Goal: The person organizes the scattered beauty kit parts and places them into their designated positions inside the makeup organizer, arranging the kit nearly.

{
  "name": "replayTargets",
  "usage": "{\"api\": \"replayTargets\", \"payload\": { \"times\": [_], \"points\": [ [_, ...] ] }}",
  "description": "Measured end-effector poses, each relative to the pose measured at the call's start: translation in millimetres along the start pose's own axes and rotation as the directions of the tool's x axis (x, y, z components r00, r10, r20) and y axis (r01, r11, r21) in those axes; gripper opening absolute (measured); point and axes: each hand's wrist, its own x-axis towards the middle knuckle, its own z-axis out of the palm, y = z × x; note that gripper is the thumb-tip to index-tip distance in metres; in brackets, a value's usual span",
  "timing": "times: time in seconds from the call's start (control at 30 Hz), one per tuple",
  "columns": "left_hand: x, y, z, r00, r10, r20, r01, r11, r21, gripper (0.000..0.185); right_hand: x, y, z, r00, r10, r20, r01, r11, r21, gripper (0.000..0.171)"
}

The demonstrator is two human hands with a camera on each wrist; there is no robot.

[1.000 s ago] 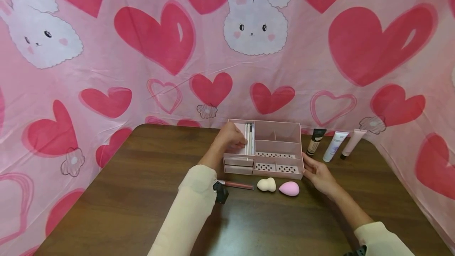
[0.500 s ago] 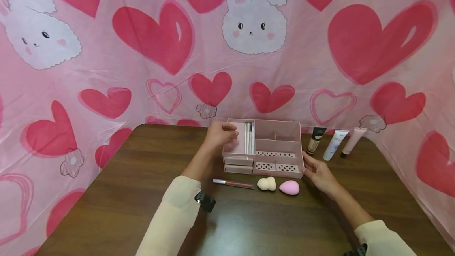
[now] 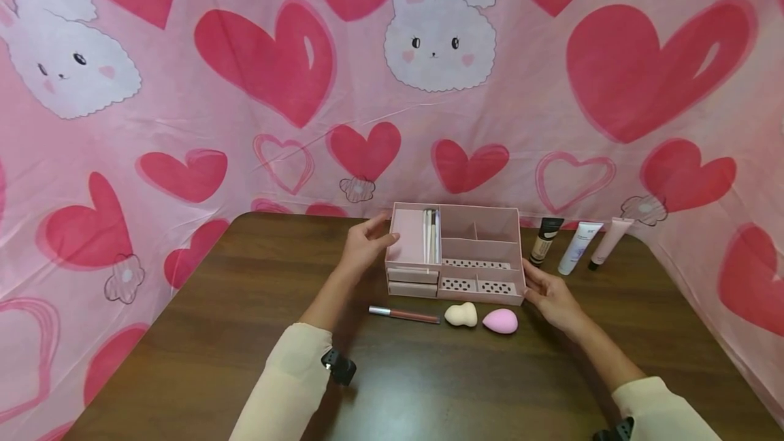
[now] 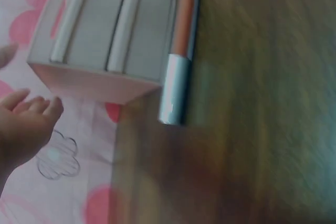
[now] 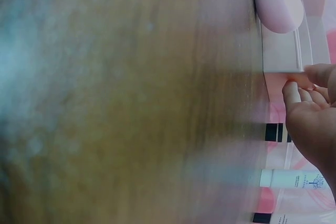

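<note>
A pink makeup organizer (image 3: 480,250) with compartments and two small drawers (image 3: 413,282) stands on the wooden table. Several slim makeup brushes (image 3: 431,237) stand in its upper left section. My left hand (image 3: 363,245) is beside its left wall, fingers spread and holding nothing. In the left wrist view that hand (image 4: 26,129) shows a gap from the organizer. My right hand (image 3: 554,298) touches the right wall near the front corner, its fingers extended. In front lie a lip gloss tube (image 3: 404,315), a cream makeup sponge (image 3: 461,314) and a pink makeup sponge (image 3: 501,321).
Right of the organizer stand a black-capped foundation tube (image 3: 545,240), a white tube (image 3: 579,248) and a pink tube (image 3: 610,243). A pink cloth (image 3: 361,101) with hearts and rabbits hangs behind the table (image 3: 245,332).
My left hand has come away from the brushes in the organizer and moved left, out to its left wall. The right hand stays at the right wall.
</note>
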Motion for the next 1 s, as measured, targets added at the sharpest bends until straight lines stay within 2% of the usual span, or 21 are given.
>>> {"api": "replayTargets", "payload": {
  "times": [0.2,0.33,0.43,0.57,0.63,0.8,1.0],
  "points": [
    [-2.2,-20.6,-7.8,0.988,-0.032,0.153,0.046,0.995,-0.091,0.068,0,0,0,1.000,0.012,-0.002,-0.012,1.000,-0.021,0.062],
    [-3.2,-31.9,-8.1,0.973,0.001,0.229,0.035,0.988,-0.151,0.069,0,0,1,1.000,0.021,-0.001,-0.021,0.999,-0.035,0.061],
    [-4.4,-38.3,-7.3,0.964,0.042,0.263,0.022,0.971,-0.236,0.069,0,-1,2,1.000,0.030,0.000,-0.030,0.999,-0.044,0.061],
    [-4.9,-44.2,-6.0,0.954,0.094,0.285,0.009,0.940,-0.341,0.068,1,-2,3,0.999,0.035,-0.003,-0.035,0.998,-0.047,0.061],
    [-5.0,-46.3,-5.9,0.950,0.115,0.292,0.000,0.931,-0.364,0.068,1,-3,3,0.999,0.038,-0.003,-0.038,0.998,-0.044,0.062],
    [-5.7,-50.6,-5.1,0.953,0.147,0.267,-0.038,0.927,-0.373,0.067,1,-4,3,0.999,0.038,-0.002,-0.038,0.999,-0.030,0.062],
    [-8.2,-54.7,-2.1,0.958,0.177,0.224,-0.082,0.922,-0.379,0.063,0,1,1,1.000,-0.017,-0.011,0.017,1.000,0.019,0.061]
  ]
}}
